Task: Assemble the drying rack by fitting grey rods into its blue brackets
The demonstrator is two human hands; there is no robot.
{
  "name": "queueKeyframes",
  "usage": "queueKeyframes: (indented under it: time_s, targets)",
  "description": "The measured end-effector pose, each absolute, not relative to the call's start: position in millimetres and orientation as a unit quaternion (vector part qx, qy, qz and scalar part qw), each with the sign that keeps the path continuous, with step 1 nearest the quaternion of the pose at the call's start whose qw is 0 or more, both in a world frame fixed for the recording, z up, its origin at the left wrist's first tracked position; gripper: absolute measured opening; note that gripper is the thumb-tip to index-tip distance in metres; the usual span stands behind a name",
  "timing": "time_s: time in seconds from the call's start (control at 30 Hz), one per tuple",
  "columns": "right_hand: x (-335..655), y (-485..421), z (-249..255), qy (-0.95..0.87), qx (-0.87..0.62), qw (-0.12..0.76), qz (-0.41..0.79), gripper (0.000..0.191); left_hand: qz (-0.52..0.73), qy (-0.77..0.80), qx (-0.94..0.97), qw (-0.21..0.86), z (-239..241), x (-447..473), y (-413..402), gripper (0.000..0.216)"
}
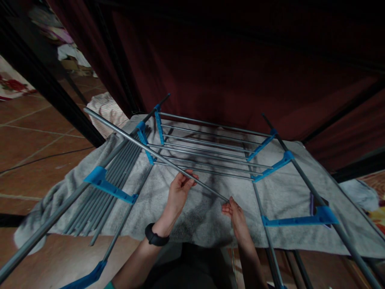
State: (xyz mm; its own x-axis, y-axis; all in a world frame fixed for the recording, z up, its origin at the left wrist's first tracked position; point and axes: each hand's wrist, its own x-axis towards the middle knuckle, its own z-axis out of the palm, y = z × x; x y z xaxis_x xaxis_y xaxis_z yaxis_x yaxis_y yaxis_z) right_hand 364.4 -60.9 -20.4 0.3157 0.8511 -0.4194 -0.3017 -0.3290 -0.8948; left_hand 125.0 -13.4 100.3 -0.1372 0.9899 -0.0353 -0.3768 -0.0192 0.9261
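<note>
A long grey metal rod (141, 145) runs slantwise from upper left to lower right above a partly built drying rack (207, 150) with blue plastic brackets. My left hand (179, 192), with a black wristband, is closed around the rod near its middle. My right hand (234, 212) pinches the rod's near end between its fingertips. Both hands hover over a grey towel (288, 196) spread on the floor under the rack.
A bundle of loose grey rods (99, 200) lies on the towel at the left under a blue bracket (110, 185). Another blue bracket (300, 220) sits at the right. A dark red curtain (240, 64) hangs behind. Tiled floor (33, 136) stretches left.
</note>
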Motion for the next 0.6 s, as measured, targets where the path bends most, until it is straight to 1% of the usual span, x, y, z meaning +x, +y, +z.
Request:
queueKeyframes:
  time_s: [0.13,0.3,0.37,0.6]
  targets:
    - [360,-64,-20,-0.234,-0.588,0.544,0.551,0.041,0.614,0.431,0.356,0.557,99,126,-15,0.037]
    - [355,-66,-18,-0.227,-0.568,0.555,0.564,0.028,0.614,0.437,0.355,0.553,98,126,-15,0.037]
    - [354,-67,-15,-0.238,-0.556,0.556,0.570,0.025,0.613,0.439,0.355,0.552,98,126,-15,0.036]
    - [349,-69,-11,-0.292,-0.540,0.528,0.586,0.036,0.603,0.450,0.356,0.555,96,126,-16,0.036]
